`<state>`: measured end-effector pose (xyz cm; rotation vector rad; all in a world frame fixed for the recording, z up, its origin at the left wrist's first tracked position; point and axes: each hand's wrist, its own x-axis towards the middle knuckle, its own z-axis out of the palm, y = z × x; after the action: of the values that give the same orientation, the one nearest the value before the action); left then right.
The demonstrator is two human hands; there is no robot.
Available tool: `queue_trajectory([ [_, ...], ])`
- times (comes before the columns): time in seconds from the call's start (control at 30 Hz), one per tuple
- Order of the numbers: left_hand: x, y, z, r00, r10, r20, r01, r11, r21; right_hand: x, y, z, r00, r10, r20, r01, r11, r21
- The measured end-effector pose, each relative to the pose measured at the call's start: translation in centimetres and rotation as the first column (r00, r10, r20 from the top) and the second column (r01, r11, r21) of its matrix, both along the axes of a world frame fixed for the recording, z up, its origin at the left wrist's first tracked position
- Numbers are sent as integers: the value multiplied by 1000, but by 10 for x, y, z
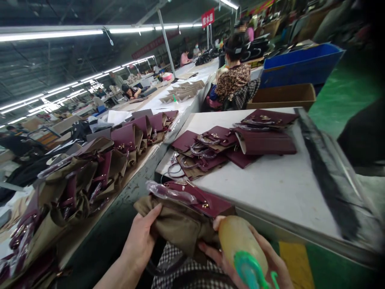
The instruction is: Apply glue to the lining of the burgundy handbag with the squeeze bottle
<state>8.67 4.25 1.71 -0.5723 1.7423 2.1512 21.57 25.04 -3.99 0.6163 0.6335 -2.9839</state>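
Observation:
A burgundy handbag [210,202] with its khaki lining [177,228] turned out lies over my lap, in front of the table edge. Clear plastic film wraps its handle [168,192]. At the lining's left end, my left hand [144,228] is closed, thumb on top of the cloth. My right hand [219,257] holds a yellowish squeeze bottle [240,237] with a green cap [248,267], tilted cap-down towards me. Fingers of that same hand also touch the bag's right end. The bottle hides part of the right palm.
Several burgundy bags [210,148] are piled on the white table [270,188]. On the left bench stands a row of bags [102,172] with khaki linings. A co-worker [233,80] sits ahead, near a blue bin [300,64] and a cardboard box [282,96].

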Motion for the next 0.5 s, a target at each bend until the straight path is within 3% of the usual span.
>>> queue_trajectory([
  [0.1, 3, -10, 2, 992, -125, 0, 125, 992, -1, -13, 5, -3, 998, -15, 53, 22, 992, -126],
  [0.2, -7, -36, 4, 926, -378, 18, 378, 924, -57, -23, 10, -8, 994, -12, 110, 33, 981, -191],
  [0.23, -12, -47, 4, 876, -482, 29, 480, 862, -163, -26, 11, -9, 991, -18, 130, 43, 979, -199],
  [0.27, -17, -58, 3, 817, -575, 48, 555, 761, -337, -28, 12, -10, 989, -30, 147, 60, 978, -200],
  [0.3, -21, -69, 2, 769, -635, 72, 559, 614, -557, -30, 11, -11, 986, -39, 163, 71, 978, -198],
  [0.33, -25, -78, 1, 738, -670, 81, 473, 428, -770, -31, 11, -11, 983, -41, 178, 76, 978, -195],
  [0.37, -28, -85, -1, 715, -697, 54, 303, 240, -922, -33, 11, -12, 981, -39, 190, 76, 978, -195],
  [0.4, -29, -90, -4, 674, -738, -24, 84, 109, -991, -34, 10, -13, 980, -34, 197, 74, 978, -196],
  [0.43, -29, -92, -7, 590, -797, -131, -134, 63, -989, -35, 10, -13, 979, -32, 199, 72, 977, -199],
  [0.47, -27, -91, -10, 464, -858, -218, -288, 87, -954, -35, 9, -14, 980, -30, 198, 71, 977, -203],
  [0.5, -25, -87, -13, 318, -911, -265, -360, 143, -922, -36, 9, -15, 981, -31, 193, 72, 976, -207],
])
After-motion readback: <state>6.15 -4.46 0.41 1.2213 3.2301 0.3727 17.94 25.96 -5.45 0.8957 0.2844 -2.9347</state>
